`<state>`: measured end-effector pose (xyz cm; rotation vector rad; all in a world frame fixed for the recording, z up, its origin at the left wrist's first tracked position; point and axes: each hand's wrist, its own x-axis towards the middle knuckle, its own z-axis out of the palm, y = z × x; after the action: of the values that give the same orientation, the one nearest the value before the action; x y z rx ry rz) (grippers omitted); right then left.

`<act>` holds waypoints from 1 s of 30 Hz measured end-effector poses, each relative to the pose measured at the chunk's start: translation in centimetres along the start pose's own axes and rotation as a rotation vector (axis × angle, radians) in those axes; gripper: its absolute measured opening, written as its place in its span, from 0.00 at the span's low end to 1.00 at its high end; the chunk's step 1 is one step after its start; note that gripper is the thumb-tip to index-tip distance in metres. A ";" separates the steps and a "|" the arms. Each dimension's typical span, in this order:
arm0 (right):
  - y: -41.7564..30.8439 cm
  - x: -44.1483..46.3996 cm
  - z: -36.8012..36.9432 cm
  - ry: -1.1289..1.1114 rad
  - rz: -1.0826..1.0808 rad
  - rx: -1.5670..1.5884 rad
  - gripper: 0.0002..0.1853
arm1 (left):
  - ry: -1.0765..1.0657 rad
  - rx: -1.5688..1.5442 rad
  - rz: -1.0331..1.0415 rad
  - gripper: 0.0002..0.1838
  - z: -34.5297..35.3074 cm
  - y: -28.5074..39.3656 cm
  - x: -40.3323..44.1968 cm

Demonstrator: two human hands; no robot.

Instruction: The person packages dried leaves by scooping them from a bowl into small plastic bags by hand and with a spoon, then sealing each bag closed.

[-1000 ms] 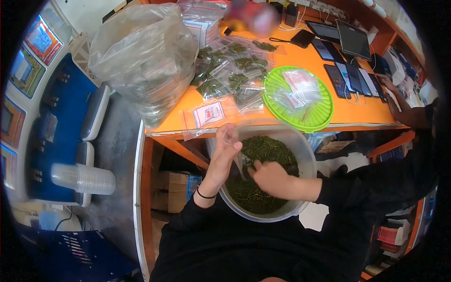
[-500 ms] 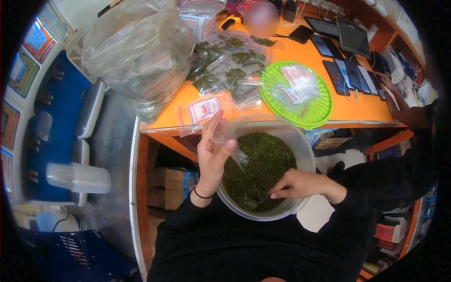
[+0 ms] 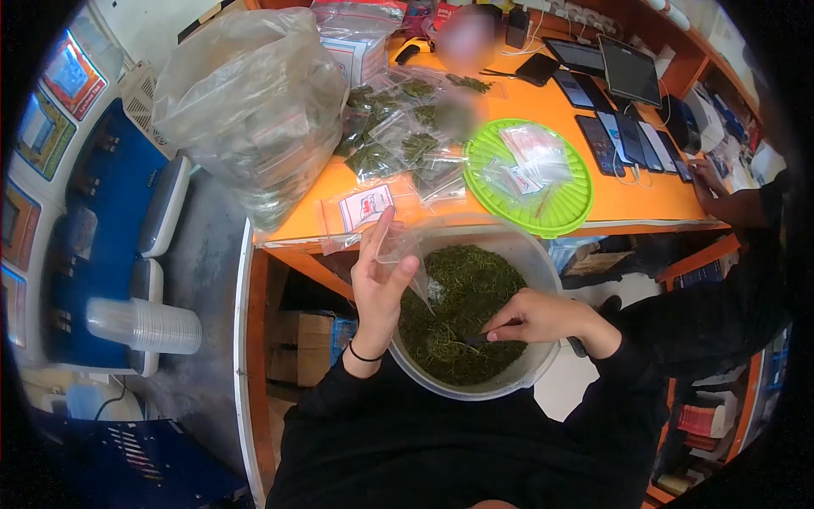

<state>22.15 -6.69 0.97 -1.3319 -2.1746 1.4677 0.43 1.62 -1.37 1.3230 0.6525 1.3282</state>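
2 hands, well apart: the left hand (image 3: 381, 280) has a small clear zip bag (image 3: 405, 248) pinched between thumb and fingers, above the left side of the bucket (image 3: 549, 265). The right hand (image 3: 553, 319) is inside the bucket, clamped on a dark tool (image 3: 475, 340) down in the chopped green stuff (image 3: 462, 284). Can't tell what kind of tool, the fingers cover too much.

Writing: just past the left fingertips lies a pouch (image 3: 366, 208) with a white label, red and blue print, too small to read. Far left, a blue and white machine (image 3: 106, 191) has picture panels, and the red panel (image 3: 73, 75) looks like "Lychee Tea".

Also on the orange table (image 3: 292, 227): a green lid (image 3: 574, 199) with clear baggies (image 3: 536, 157) on it, a pile of filled bags (image 3: 415, 146), and a huge plastic bag (image 3: 254, 106) blocking the table's left end. 2 tablets (image 3: 629, 72) and a bunch of phones (image 3: 629, 138) sit right, near another person's hand (image 3: 710, 182).

Compared with 1.0 s ago, the right hand has moved off from beside the zip bag, lower and to the right. Left hand's barely changed from 0.5 s ago.
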 end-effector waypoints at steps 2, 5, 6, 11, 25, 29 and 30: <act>-0.6 0.1 -0.6 0.006 0.030 0.014 0.12 | 0.009 -0.025 -0.004 0.37 0.0 0.0 -0.1; -2.0 -1.3 -2.1 0.159 0.066 0.133 0.11 | -0.041 0.097 0.008 0.37 -0.1 0.4 -0.1; -1.9 -1.8 -2.5 0.260 0.050 0.116 0.11 | -0.070 0.160 0.016 0.36 -0.1 0.5 0.0; -3.9 -4.3 -4.7 0.599 0.102 -0.063 0.11 | -0.396 0.392 0.002 0.34 0.7 0.4 0.3; -4.8 -4.0 -3.7 0.734 0.008 -0.342 0.12 | -0.486 0.526 0.101 0.32 0.9 0.6 0.3; -3.4 -5.5 -4.3 0.636 0.115 -0.412 0.11 | -0.411 0.609 0.163 0.35 1.1 0.6 0.1; -3.2 -5.7 -4.4 0.558 0.161 -0.464 0.11 | -0.396 0.645 0.194 0.36 1.0 0.5 0.0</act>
<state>26.20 -8.54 7.46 -1.8236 -2.1098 0.5189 1.23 1.17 -0.65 2.1502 0.7126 0.9825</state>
